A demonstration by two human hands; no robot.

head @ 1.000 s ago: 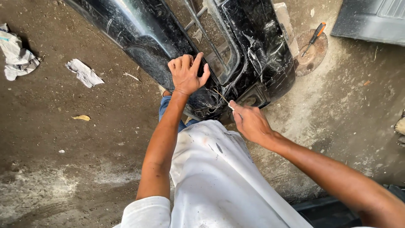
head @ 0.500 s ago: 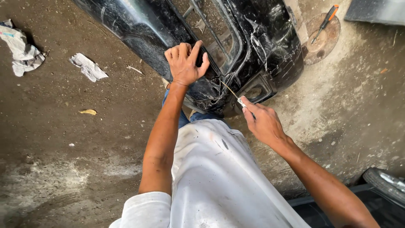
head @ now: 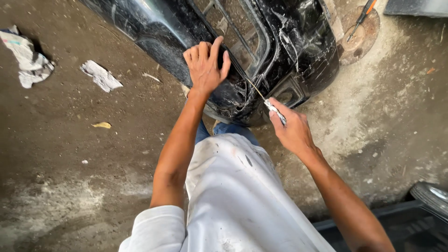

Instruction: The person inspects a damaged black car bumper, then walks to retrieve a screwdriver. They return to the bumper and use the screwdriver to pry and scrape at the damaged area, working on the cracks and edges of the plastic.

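Note:
A glossy black car bumper (head: 298,42) lies on the concrete floor in front of me, scuffed with pale smears. My left hand (head: 205,65) rests flat on its lower edge, fingers spread over the dark surface. My right hand (head: 291,128) grips a thin tool with a stained handle (head: 275,111); its narrow metal tip (head: 254,88) touches the bumper near a recess. I wear a white, dusty garment and blue trousers, seen below the arms.
Crumpled paper and rags (head: 28,58) and a torn scrap (head: 100,77) lie on the dirty floor at left. A screwdriver with an orange handle (head: 361,16) rests on a round rusty disc at top right. A dark tyre edge (head: 431,196) shows at bottom right.
The view has shifted slightly, so the bumper sits higher in frame. My right hand has moved a little toward the bumper with the tool; my left hand stays pressed on the bumper.

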